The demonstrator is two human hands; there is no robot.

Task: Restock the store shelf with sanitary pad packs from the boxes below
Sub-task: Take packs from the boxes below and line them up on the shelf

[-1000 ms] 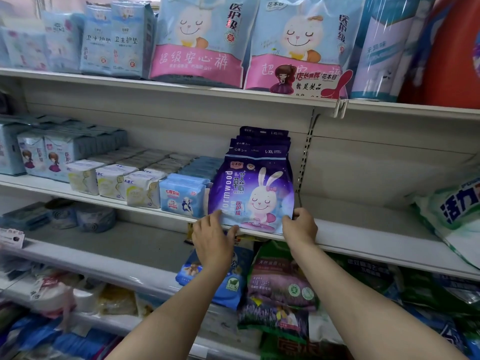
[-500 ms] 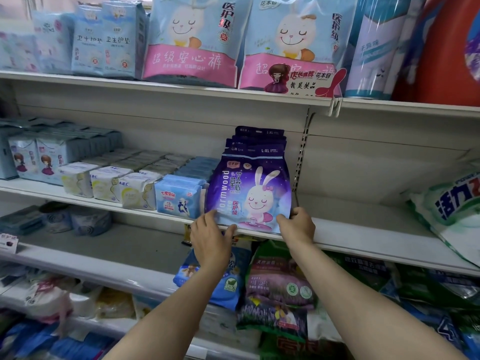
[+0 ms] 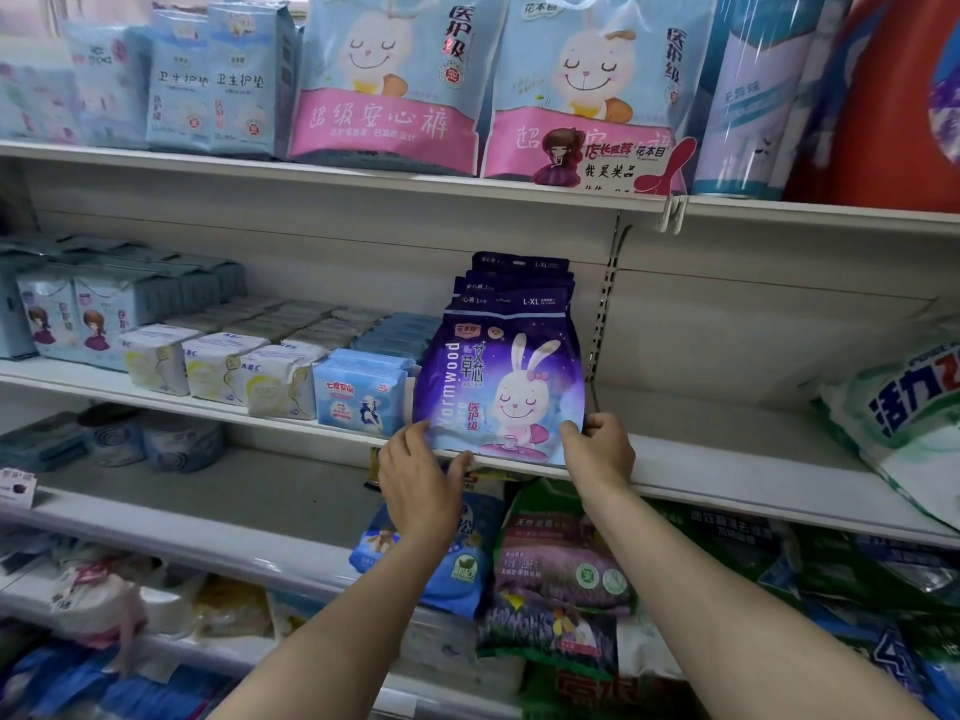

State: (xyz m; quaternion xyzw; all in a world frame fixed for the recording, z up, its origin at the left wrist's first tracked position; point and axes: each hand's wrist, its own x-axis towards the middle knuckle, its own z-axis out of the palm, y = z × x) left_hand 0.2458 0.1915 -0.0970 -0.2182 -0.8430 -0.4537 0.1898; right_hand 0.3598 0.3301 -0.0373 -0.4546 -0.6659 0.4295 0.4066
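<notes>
Both hands remain at the foot of the purple pad pack (image 3: pixel 501 387), much as half a second earlier; the pack has stayed upright at the front lip of the middle shelf (image 3: pixel 727 459), and the main change is a slight drift of the view to the left. The left hand (image 3: pixel 421 480) holds the pack's lower left corner, thumb under the bottom edge and fingers (image 3: pixel 415 433) laid up against the front face. The right hand (image 3: pixel 600 452) grips the lower right corner, its fingers curled round the pack's side.

Behind the front pack stand more of the same purple packs; three further tops show above it, making four in the row, though any deeper ones are hidden. Just beside it to the left sits a light blue pad pack (image 3: pixel 358 389), then three white pad packs (image 3: pixel 223 368) side by side, each heading a row that runs to the back wall. Further left are two blue packs printed with a cartoon girl (image 3: pixel 67 319).

On the top shelf, two large rabbit-printed bags (image 3: pixel 395 80) with pink bands stand above, a promotional tag (image 3: pixel 618 163) clipped before the right one. To the right of the purple row the middle shelf lies bare up to a slumped detergent bag (image 3: pixel 904 413). Below the forearms, a blue bag (image 3: pixel 457 553) and a green and purple bag (image 3: pixel 561 563) crowd the lower shelf.
</notes>
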